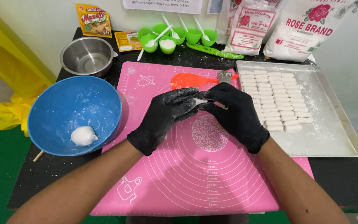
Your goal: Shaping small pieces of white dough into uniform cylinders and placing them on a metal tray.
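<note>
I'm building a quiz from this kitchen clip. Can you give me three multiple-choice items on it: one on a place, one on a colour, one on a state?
1. Where do the shaped dough pieces lie?
A. metal tray
B. blue bowl
C. steel pot

2. What colour is the mat?
A. green
B. pink
C. white

3. What are the left hand and right hand doing?
A. resting flat
B. pinching a small dough piece together
C. holding a spoon

Answers:
1 A, rows sit on the tray.
2 B, pink throughout.
3 B, the dough piece shows between gloved fingertips.
</note>
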